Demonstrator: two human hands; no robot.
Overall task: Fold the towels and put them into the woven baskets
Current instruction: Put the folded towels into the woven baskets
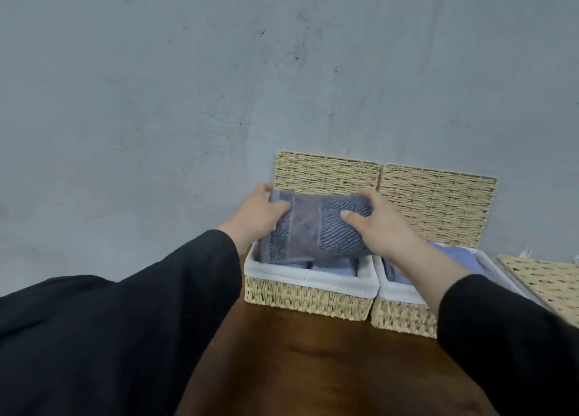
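Observation:
A folded grey towel (pixel 316 224) with a ribbed weave and a plain band is held just over the left woven basket (pixel 300 298), its lower edge inside the white liner. My left hand (pixel 255 216) grips its left end and my right hand (pixel 385 224) grips its right end. Light blue towels (pixel 332 266) lie underneath in that basket. The right woven basket (pixel 398 318) holds another light blue towel (pixel 454 257), partly hidden by my right forearm.
Both baskets' woven lids (pixel 326 172) stand open against the grey wall (pixel 188 102). A third woven lid (pixel 545 281) lies at the far right. The baskets sit on a dark brown wooden table (pixel 313 368).

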